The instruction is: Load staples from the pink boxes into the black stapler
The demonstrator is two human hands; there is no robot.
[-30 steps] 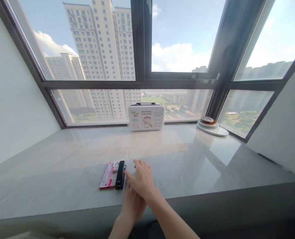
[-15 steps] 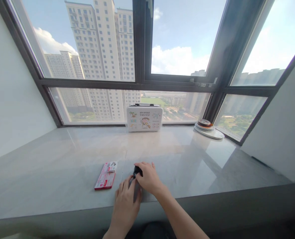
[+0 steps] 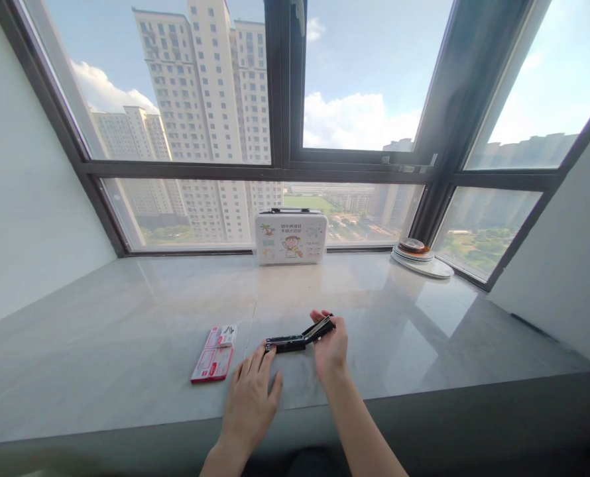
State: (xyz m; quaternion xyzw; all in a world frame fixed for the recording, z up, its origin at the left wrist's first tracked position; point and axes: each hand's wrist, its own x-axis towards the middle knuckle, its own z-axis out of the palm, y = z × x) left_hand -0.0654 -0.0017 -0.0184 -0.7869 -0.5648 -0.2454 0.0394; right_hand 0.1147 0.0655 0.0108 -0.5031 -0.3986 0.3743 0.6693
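A black stapler [image 3: 286, 342] lies on the pale stone sill, its arm swung far back so that it is folded open. My right hand [image 3: 331, 350] is closed around the raised part at the stapler's right end, fingers behind it and thumb side toward me. At the other end, the fingertips of my left hand [image 3: 252, 384] touch the stapler; this hand lies palm down with its fingers stretched and thumb apart. Left of it are a red-and-white box [image 3: 212, 363] and a smaller white box [image 3: 228, 335] printed with a stapler picture, on the larger one's upper part.
Against the window stands a white case [image 3: 292, 238] with cartoon prints and a black handle. A stack of plates or lids [image 3: 421, 260] sits in the far right corner. The stone sill [image 3: 126, 371] ends at a front edge close to my wrists.
The stapler has turned from pointing away from me to lying crosswise, and it now stands open. My right hand moved right with one end; my left hand loosened from around its body.
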